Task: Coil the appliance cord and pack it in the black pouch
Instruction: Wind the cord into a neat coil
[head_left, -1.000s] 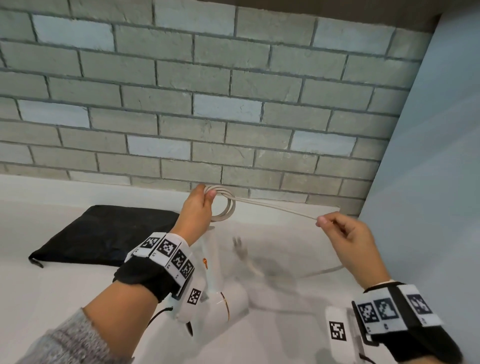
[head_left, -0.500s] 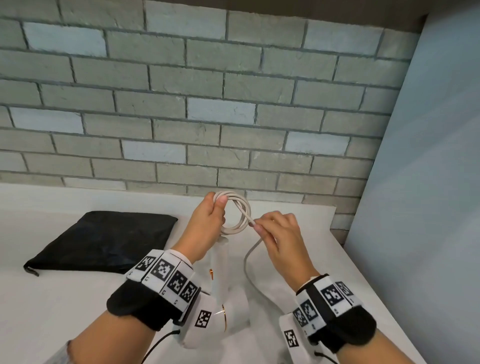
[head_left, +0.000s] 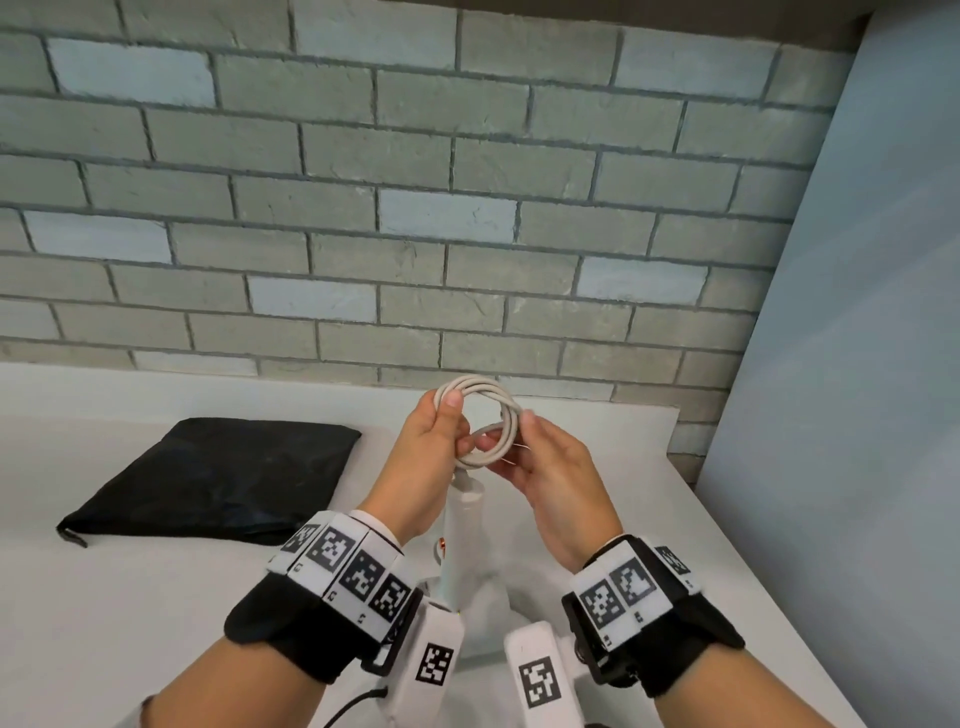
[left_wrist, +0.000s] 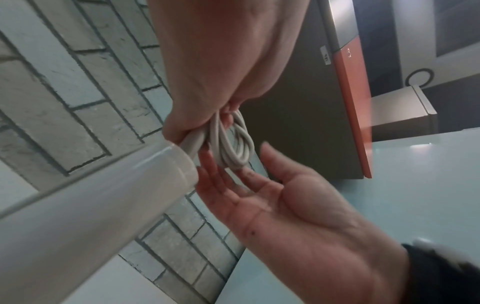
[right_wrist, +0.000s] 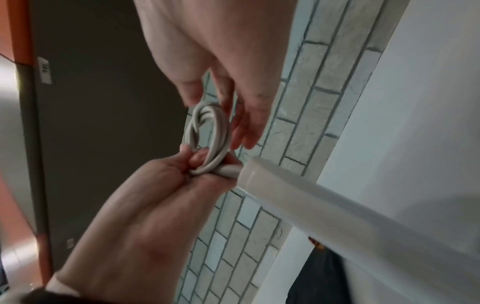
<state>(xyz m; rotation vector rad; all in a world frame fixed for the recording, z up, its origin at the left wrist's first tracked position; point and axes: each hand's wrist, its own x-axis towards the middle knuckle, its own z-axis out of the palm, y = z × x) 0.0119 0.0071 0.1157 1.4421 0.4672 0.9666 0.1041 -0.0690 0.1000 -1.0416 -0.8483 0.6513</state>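
The pale grey cord (head_left: 483, 387) is wound into a small ring of several loops, held up over the counter. My left hand (head_left: 436, 431) grips the ring's left side, thumb on top, and also the stiff cord base where it leaves the white appliance handle (head_left: 467, 525). My right hand (head_left: 540, 457) has straight fingers cupping the ring's right side, thumb beside it. In the left wrist view the coil (left_wrist: 241, 148) sits on the right hand's flat fingers (left_wrist: 221, 181). The right wrist view shows the coil (right_wrist: 221, 127) above the gripping left hand (right_wrist: 145, 205). The black pouch (head_left: 218, 478) lies flat to the left.
The white counter (head_left: 130, 623) runs up to a grey brick wall (head_left: 467, 208). A pale blue panel (head_left: 857, 364) closes the right side, past the counter's right edge. A dark cabinet with an orange edge (left_wrist: 355, 102) shows in the wrist views.
My right hand came in from the far right, where it held the cord taut, and laid the slack onto the ring. The coil is thicker and no loose cord trails on the counter.
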